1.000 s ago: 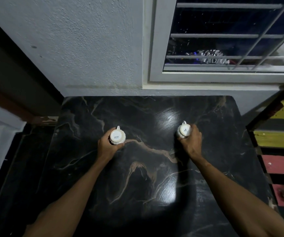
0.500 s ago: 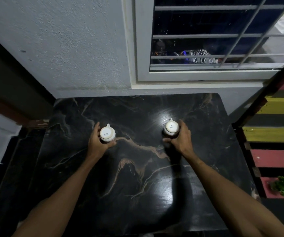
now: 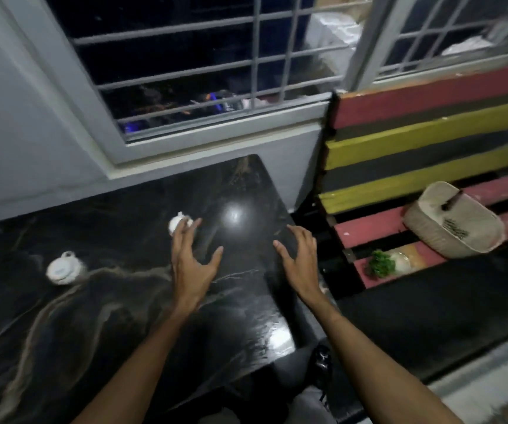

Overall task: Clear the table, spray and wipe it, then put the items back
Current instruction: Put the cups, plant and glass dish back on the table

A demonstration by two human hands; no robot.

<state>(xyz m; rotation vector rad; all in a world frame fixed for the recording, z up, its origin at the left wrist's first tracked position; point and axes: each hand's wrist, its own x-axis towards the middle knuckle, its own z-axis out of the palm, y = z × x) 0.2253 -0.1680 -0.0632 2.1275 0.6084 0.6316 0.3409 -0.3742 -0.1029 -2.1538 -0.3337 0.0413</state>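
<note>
Since both hands hover low over the black marble worktop [image 3: 124, 316], I read each grip as released. The left hand [image 3: 193, 264] has its fingers spread and nearly straight, thumb out to the right, and holds nothing. The right hand [image 3: 300, 264] is likewise loose, fingers gently bent, above the worktop's right edge at centre frame. Two white cups stand upside down on the stone, well apart. The first cup [image 3: 62, 268] sits at centre left, its handle toward the wall, clear of either hand. The second cup [image 3: 179, 223] is farther back, at the left hand's fingertips; they overlap it in the picture, and through the blur I cannot tell whether they touch it. A bright lamp glare [image 3: 234, 215] shines on the stone just right of the second cup. Across the top runs a barred window [image 3: 185, 71]. At the right, a slatted seat [image 3: 430, 133] in red, yellow and black carries a beige bag [image 3: 451, 228] and, nearer the worktop, a clear packet of green herbs [image 3: 382, 264].
</note>
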